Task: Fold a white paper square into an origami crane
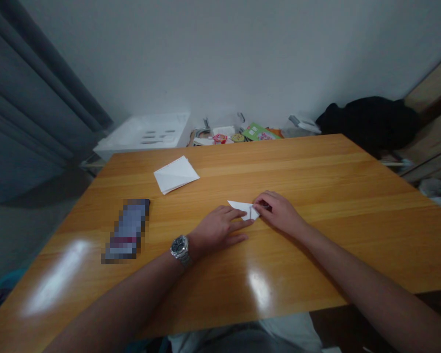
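Note:
A small piece of folded white paper [245,210] lies on the wooden table between my hands. My left hand [226,226], with a metal watch [180,246] on its wrist, rests over the paper's left and near side. Its fingers are stretched out and apart, pressing the paper down. On the other side, my right hand [275,210] pinches the paper's right end between thumb and forefinger. The fingers partly hide that end. Farther back on the left lie several sheets of white paper [176,175], apart from both hands.
A phone-like device [128,230], blurred by pixels, lies left on the wooden table [316,176]. Behind the far edge are a white plastic tray [147,130], small packets, a green booklet [260,132] and a black cloth heap [369,122]. A grey curtain [29,93] hangs at left.

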The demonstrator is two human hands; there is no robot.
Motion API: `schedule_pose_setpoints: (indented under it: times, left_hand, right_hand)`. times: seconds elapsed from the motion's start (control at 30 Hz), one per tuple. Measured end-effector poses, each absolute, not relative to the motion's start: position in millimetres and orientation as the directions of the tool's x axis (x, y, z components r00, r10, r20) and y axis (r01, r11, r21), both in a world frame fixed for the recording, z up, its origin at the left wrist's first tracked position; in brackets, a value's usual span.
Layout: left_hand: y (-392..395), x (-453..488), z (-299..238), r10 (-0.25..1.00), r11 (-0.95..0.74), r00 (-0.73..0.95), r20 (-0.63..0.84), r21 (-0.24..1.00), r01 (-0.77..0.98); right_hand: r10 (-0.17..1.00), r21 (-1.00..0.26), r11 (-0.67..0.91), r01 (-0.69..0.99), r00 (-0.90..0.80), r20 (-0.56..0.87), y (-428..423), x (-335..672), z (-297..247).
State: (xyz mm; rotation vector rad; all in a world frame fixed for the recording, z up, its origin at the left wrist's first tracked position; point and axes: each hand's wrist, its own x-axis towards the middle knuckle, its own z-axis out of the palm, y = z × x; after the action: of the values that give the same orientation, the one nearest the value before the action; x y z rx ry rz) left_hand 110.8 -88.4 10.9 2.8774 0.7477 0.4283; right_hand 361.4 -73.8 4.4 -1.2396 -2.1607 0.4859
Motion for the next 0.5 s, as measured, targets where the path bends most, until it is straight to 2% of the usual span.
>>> schedule_pose_setpoints:
  times: [0.23, 0.5]
  left_hand:
    - [-88.9, 110.8, 12.8, 0.503, -0.861, 0.837, 0.217, 0.206, 0.464]
    - [-88.0, 110.5, 13.3, 0.487, -0.868, 0.832, 0.264, 0.247, 0.43]
  right_hand:
    - [0.881, -0.624, 0.47, 0.625, -0.378, 0.286, -75.9, 365.3, 10.7]
    - [0.882, -0.596, 0.472, 0.65, -0.36, 0.305, -75.7, 362.5, 5.4]
